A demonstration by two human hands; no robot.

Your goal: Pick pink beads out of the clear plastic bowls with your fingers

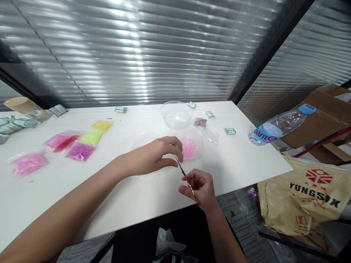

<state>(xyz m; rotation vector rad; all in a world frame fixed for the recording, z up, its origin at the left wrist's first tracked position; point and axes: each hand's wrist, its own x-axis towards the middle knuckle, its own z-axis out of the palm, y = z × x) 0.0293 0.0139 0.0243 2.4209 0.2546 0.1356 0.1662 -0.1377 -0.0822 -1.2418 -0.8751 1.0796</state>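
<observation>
Plainly, a slim tool [190,184] with a coppery handle and a dark, narrow front is above the white table [153,204], near its front edge. Its long axis runs slantwise: the handle end points back toward the person and to the right, the tip forward and to the left. The right hand [201,186] grips the handle between thumb and fingers. The left hand [164,151] curls its fingers around the tip, hiding its end; I can't tell whether they pinch anything.

Just beyond, the left fingers block part of a clear bowl [204,143] of pink beads [188,147]. The left hand and forearm cross a clear dish [145,133], its outline faint against the tabletop. Behind the beads stands another clear bowl [177,115], with a packet of multicoloured bits [200,122] and a crumpled clear wrapper [212,137] on the right.

Farther left lie bags of yellow [102,126], lime [91,137], purple [80,151], red [65,143] and pink [30,163] material, their contents too small to make out. A water bottle [274,126] is at the right edge; green-and-white packs [13,126] are cut off at far left.
</observation>
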